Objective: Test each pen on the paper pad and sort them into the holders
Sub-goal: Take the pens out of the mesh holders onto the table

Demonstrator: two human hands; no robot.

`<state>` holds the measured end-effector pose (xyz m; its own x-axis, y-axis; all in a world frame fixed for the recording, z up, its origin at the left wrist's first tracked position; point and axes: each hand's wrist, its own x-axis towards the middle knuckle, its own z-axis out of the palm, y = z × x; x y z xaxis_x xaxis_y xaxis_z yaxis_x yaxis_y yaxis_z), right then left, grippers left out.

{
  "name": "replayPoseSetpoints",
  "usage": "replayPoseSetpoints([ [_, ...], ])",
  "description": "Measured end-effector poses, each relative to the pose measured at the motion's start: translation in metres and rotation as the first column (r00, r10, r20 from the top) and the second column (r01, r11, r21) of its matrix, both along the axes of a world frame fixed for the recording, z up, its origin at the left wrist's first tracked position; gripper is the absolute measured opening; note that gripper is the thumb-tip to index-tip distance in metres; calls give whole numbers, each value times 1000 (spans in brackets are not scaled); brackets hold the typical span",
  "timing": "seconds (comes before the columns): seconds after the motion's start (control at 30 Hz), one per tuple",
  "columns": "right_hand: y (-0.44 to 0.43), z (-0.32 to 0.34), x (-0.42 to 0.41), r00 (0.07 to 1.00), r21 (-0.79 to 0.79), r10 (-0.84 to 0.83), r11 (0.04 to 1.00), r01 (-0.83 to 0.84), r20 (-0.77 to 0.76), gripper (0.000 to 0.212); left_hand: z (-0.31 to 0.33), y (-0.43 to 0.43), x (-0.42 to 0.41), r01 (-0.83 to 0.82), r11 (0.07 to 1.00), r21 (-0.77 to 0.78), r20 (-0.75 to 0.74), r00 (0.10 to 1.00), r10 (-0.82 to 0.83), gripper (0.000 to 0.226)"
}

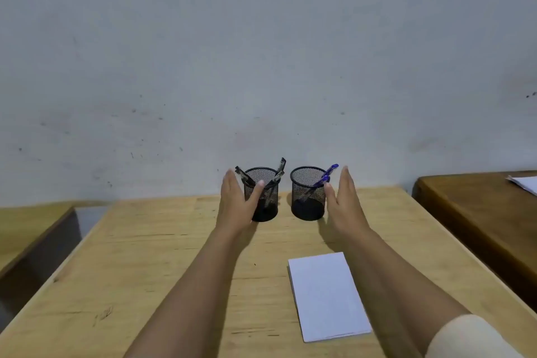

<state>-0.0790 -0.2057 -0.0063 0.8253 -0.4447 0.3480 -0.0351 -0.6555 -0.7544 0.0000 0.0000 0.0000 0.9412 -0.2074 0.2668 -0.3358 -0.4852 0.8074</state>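
Note:
Two black mesh holders stand side by side at the far edge of the wooden desk. The left holder (pixel 266 197) contains three black pens (pixel 279 174). The right holder (pixel 308 197) contains blue pens (pixel 327 179). My left hand (pixel 236 203) is at the left holder's left side, fingers straight, thumb lying across its front. My right hand (pixel 344 203) is just right of the right holder, fingers straight, thumb touching its wall. A white paper pad (pixel 327 296) lies on the desk nearer to me, under my right forearm's left side.
The desk (pixel 174 270) ends at a grey wall just behind the holders. A darker wooden desk (pixel 479 212) with a sheet of paper (pixel 524 183) stands to the right. Another desk (pixel 32 227) sits lower on the left, across a gap.

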Motion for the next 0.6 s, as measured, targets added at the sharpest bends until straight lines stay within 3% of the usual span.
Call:
replayPoseSetpoints([
  [0.13, -2, 7, 19, 997, -7, 80, 997, -80, 6, 61, 12, -12, 15, 45, 999, 2, 41, 998, -45, 94],
  [0.33, 1, 13, 37, 986, -153, 166, 975, -160, 28, 56, 25, -31, 30, 132, 988, 79, 84, 987, -138, 100],
  [0.6, 3, 24, 50, 957, -263, 289, 925, -274, 19, 38, 36, -54, 44, 294, 946, 134, 87, 948, -307, 65],
])
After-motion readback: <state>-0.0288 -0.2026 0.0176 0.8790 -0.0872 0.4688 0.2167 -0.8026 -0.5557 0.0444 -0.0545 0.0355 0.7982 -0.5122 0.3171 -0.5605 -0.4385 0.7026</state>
